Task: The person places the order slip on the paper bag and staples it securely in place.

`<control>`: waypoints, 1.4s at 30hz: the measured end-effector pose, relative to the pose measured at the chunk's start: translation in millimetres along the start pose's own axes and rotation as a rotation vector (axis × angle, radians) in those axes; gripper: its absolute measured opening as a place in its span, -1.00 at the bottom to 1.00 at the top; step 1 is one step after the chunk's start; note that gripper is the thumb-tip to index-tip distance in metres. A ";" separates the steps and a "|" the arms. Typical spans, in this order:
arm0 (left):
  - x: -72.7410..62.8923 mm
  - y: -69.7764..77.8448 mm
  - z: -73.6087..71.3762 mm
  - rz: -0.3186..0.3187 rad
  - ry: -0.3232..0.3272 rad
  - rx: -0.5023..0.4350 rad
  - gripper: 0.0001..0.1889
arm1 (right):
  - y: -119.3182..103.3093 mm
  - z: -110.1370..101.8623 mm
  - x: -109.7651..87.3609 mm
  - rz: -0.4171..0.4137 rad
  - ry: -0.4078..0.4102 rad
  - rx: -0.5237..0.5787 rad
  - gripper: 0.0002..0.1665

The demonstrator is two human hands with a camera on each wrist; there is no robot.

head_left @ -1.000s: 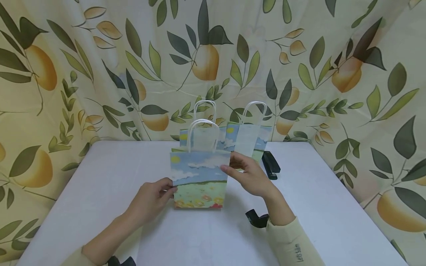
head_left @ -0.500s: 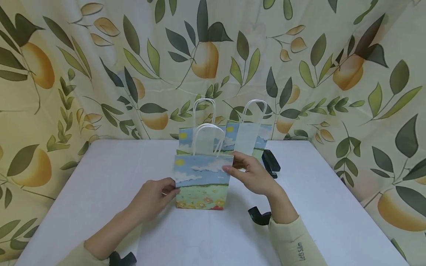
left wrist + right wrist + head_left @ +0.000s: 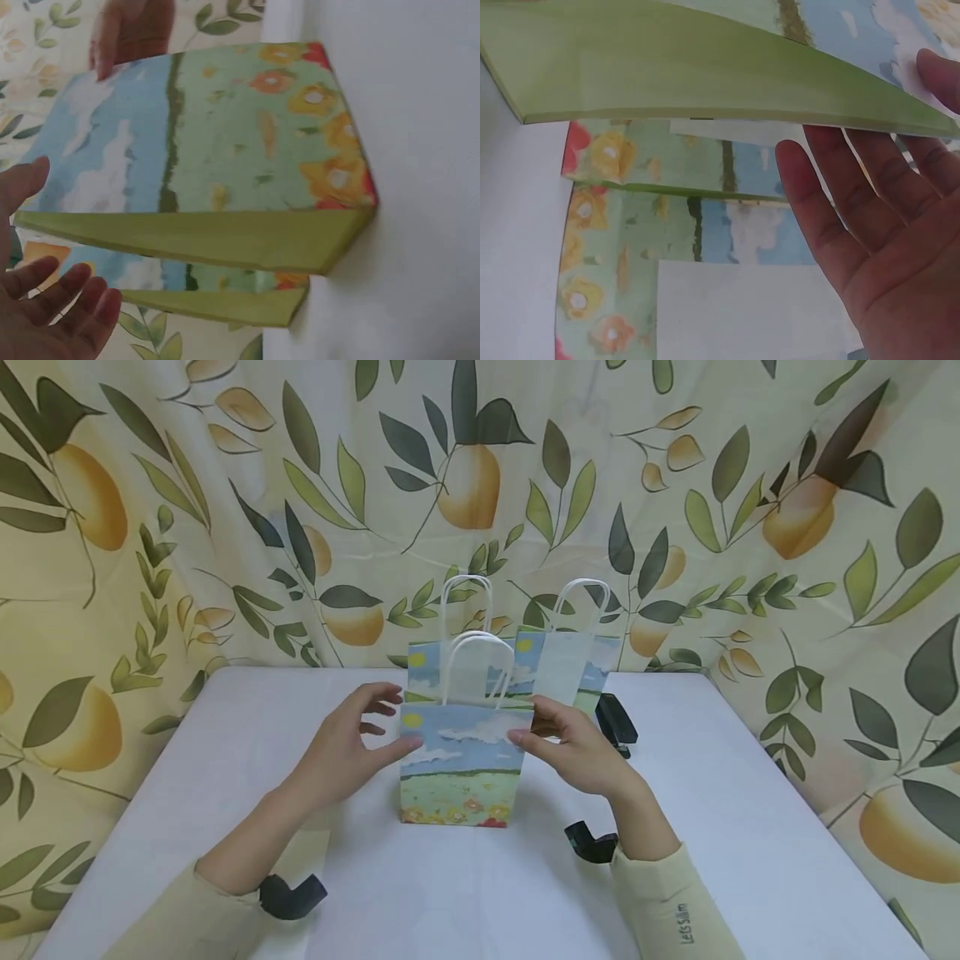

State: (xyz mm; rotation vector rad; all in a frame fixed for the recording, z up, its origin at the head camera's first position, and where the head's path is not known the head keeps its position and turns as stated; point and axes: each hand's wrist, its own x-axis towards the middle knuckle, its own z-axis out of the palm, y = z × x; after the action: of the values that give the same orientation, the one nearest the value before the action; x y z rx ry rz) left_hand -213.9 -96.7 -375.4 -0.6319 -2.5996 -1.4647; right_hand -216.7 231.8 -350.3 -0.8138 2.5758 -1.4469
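A paper gift bag [image 3: 461, 777] with a sky-and-flower-meadow print and white handles stands upright on the table. My right hand [image 3: 577, 747] holds its upper right edge, thumb on the front and fingers behind; in the right wrist view the fingers [image 3: 870, 180] lie past the green side panel. At the upper left edge is my left hand [image 3: 341, 743], its fingers spread and its thumb tip over the front's corner. Whether that thumb touches the paper I cannot tell. In the left wrist view, the left fingers [image 3: 67, 300] are apart from the green side [image 3: 225, 240].
Behind stand two similar bags, one at left [image 3: 423, 664] partly hidden and one at right [image 3: 603, 656], with white paper panels [image 3: 558, 668]. A black stapler [image 3: 617, 722] lies right of them. The white table [image 3: 450, 902] ends at a patterned curtain [image 3: 300, 568].
My left hand has let go of the bag's lower left edge and moved up to its top left corner, fingers spreading. The bag has shifted slightly right, with my right hand still on it.
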 end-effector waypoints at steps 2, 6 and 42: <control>7.5 2.0 0.4 -0.003 -0.033 -0.067 -0.22 | 1.1 1.4 0.3 -0.001 0.005 0.016 -0.52; 19.7 2.6 4.0 -0.021 -0.115 -0.181 -0.32 | 3.8 6.9 2.7 -0.009 0.017 0.083 -0.49; 16.5 3.2 11.7 -0.117 -0.112 -0.266 -0.67 | 0.7 19.5 7.7 0.052 0.105 0.151 -0.64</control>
State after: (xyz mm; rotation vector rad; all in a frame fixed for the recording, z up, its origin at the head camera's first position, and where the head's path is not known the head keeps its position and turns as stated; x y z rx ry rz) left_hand -226.2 -80.4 -374.5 -0.6127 -2.5846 -1.8848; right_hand -217.4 213.3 -360.2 -0.6636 2.5005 -1.6875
